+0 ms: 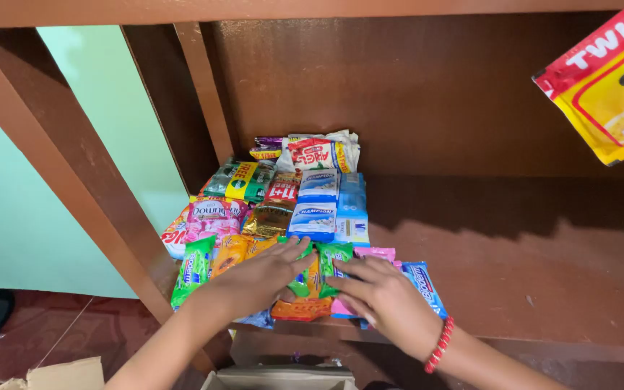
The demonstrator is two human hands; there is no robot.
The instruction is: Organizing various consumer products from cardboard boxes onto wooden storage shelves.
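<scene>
**Both hands flat on sachet row**

Green sachets (317, 269) lie under the fingertips at the shelf (514, 274) front edge. Left hand (258, 278) and right hand (384, 296) are spread flat, pressing, gripping nothing. Probably light, soft, slick film; pinch edges. Blue packs (319, 206) lie beyond fingertips.

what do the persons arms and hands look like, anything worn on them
Both arms are bare to the edge of the picture, with no sleeves in view. The left hand wears nothing: no ring, watch or glove shows. The right hand is also ungloved, but its wrist carries a red beaded bracelet, a single strand of small round beads. No markings can be made out on either arm.
</scene>
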